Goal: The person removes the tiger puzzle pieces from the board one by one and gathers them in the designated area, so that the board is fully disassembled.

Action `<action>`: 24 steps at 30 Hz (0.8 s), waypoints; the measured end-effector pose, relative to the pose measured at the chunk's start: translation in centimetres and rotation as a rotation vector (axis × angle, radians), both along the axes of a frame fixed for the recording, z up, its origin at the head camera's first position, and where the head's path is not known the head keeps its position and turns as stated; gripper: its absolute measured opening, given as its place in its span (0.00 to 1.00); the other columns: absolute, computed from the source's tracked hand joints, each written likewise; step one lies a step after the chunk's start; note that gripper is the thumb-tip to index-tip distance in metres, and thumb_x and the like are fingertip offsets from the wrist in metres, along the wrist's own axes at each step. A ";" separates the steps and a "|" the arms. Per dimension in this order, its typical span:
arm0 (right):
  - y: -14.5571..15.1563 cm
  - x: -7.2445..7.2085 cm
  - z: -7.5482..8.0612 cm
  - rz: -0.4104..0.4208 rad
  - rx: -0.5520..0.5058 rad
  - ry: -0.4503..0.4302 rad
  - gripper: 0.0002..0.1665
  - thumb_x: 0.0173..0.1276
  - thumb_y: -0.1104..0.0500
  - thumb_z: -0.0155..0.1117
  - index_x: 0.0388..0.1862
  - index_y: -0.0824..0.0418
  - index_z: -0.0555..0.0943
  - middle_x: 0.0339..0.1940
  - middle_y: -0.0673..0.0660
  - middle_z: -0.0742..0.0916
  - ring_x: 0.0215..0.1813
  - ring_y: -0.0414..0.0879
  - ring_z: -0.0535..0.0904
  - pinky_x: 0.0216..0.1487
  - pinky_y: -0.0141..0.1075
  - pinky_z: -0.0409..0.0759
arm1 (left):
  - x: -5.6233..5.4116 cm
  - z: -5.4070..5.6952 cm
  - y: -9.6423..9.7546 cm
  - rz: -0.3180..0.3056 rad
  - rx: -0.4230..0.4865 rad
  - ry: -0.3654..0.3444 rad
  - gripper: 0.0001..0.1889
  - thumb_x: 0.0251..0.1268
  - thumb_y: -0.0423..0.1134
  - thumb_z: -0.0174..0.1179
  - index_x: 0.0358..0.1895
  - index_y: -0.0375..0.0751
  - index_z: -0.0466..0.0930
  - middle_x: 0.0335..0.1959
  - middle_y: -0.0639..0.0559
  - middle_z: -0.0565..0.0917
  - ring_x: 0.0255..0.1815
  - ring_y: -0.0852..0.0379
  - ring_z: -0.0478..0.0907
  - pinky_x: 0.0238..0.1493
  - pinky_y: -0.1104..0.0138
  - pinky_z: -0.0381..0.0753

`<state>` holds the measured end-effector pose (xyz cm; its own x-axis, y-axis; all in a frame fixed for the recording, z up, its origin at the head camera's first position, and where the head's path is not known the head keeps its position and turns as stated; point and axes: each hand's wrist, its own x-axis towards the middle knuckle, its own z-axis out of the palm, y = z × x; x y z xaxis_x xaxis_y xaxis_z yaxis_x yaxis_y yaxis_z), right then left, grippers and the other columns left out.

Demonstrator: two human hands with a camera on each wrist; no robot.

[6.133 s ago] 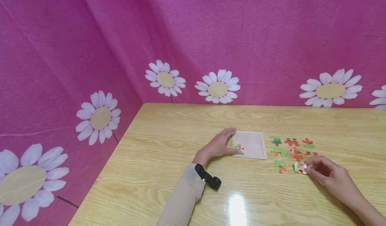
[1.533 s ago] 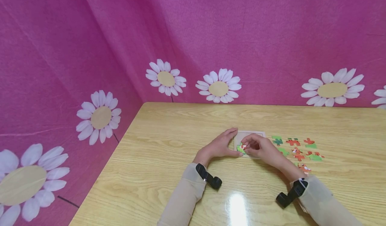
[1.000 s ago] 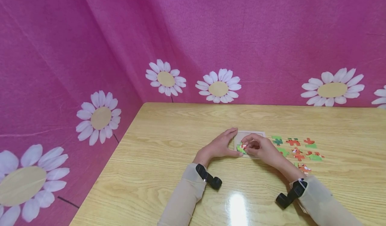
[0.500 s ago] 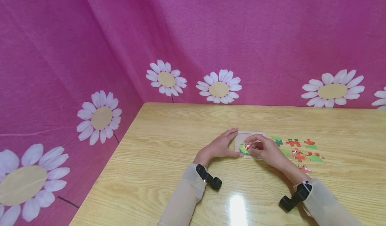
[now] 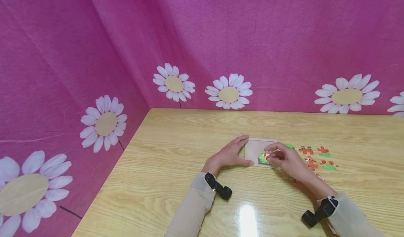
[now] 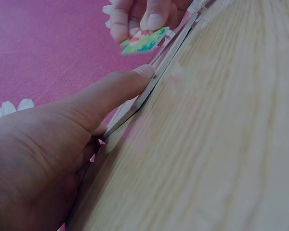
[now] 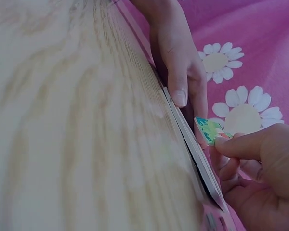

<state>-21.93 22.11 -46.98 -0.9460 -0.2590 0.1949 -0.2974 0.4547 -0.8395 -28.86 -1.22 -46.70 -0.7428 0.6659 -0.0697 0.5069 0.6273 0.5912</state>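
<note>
My left hand (image 5: 230, 152) grips the left side of a shallow wooden puzzle tray (image 5: 252, 146), its thumb at the near rim and its fingers at the far corner. In the left wrist view the thumb lies along the tray's edge. Thumb and fingertips of my right hand (image 5: 285, 159) pinch a green, red and white puzzle piece (image 5: 263, 157) over the tray's near side. The right wrist view shows this jigsaw piece (image 7: 209, 131) tilted and raised off the tray. The tray's lower left corner is bare. My right hand hides the tray's right part.
Right of the tray lie several loose jigsaw pieces (image 5: 310, 162) in orange, green and white, some partly behind my right hand. The wooden table (image 5: 189, 131) meets a pink flowered cloth (image 5: 277, 47) at its back and left. A black wrist camera (image 5: 318, 212) sticks out from my right wrist.
Six seconds ago my right hand was at the loose pieces, and a piece lay in the tray's lower left corner. Lately the right hand has shifted right with the pinched piece. The left hand stays put.
</note>
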 end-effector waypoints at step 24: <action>4.3 2.9 0.1 -0.052 0.033 0.106 0.18 0.62 0.73 0.66 0.51 0.67 0.78 0.42 0.40 0.82 0.36 0.29 0.80 0.33 0.23 0.81 | 0.0 0.1 -0.2 -0.010 0.004 -0.017 0.50 0.58 0.55 0.67 0.79 0.45 0.50 0.81 0.55 0.51 0.81 0.57 0.49 0.81 0.65 0.52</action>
<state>-19.00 26.38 -46.90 -0.9330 -0.2180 0.2864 -0.3587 0.4984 -0.7893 -28.87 -1.38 -46.62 -0.7351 0.6733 -0.0795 0.5030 0.6203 0.6019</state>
